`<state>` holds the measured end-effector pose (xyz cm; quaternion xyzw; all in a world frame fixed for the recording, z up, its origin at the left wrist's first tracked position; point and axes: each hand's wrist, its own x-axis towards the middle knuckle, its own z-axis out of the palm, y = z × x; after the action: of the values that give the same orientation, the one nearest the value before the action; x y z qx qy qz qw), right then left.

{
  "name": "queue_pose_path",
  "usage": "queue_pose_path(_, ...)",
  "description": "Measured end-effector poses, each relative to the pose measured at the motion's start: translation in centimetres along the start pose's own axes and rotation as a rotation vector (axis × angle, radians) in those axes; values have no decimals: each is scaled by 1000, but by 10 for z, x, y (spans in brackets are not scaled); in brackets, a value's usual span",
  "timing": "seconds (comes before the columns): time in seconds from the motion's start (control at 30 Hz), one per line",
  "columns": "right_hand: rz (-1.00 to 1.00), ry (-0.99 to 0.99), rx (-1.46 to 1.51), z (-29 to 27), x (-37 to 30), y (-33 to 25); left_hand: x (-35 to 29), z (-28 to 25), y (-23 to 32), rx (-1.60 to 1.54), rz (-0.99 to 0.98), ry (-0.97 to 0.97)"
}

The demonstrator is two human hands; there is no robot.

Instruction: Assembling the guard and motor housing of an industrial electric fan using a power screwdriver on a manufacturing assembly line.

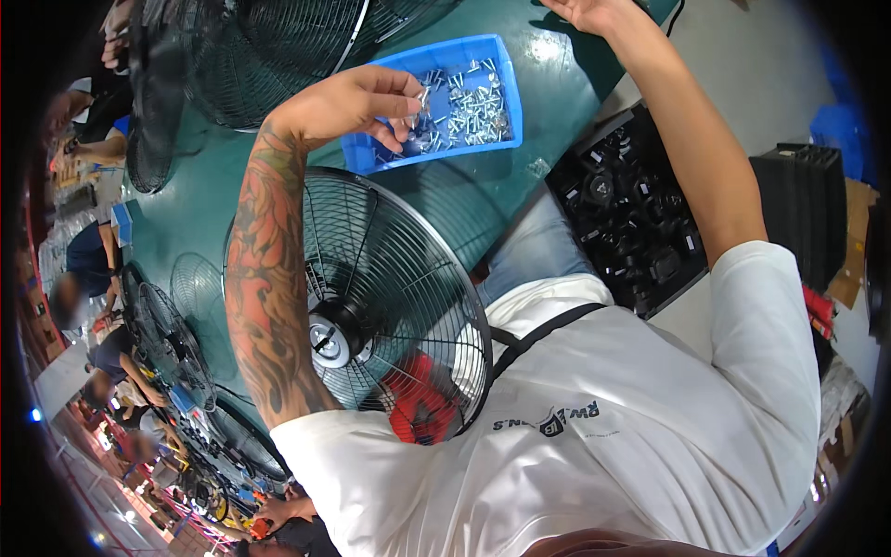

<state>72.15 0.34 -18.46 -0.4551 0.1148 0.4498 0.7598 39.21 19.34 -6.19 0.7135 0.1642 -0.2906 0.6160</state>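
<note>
My left hand (357,104) hangs over the left side of a blue plastic bin (510,74). Its thumb and fingers are pinched on silver screws, whose number I cannot make out. Loose screws (478,113) lie heaped in the bin, mostly toward its right side. Below my left forearm, a round black wire fan guard (422,269) lies in front of me with a dark motor hub (339,332) at its middle. My right hand (591,15) is at the top edge, beyond the bin, with its fingers mostly cut off by the picture's rim.
More fan guards (269,56) stand on the green table (548,102) at the far left. A black crate of dark parts (640,204) sits beside my right leg. Along the left, co-workers (88,265) work by other fans (172,339). A red object (422,399) shows through the near guard.
</note>
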Motion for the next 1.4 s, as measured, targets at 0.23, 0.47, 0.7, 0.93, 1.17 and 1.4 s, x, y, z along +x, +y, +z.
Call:
queue_pose_path(0.23,-259,174,-62,20,-10,31,-5,-4,1,-116,-50,-6)
queue_pose_path(0.47,-817,57,-278,27,-47,78,-12,2,4,-120,-164,145)
queue_pose_path(0.7,-886,31,-346,33,-55,78,-12,7,14,-32,-146,160)
queue_pose_path(0.93,-850,40,-357,30,-51,79,-3,1,30,187,-162,122)
queue_pose_path(1.17,-897,-2,-384,29,-49,78,1,0,26,130,-145,139)
queue_pose_path(1.4,-885,-9,-380,29,-51,76,5,-7,20,157,-72,55)
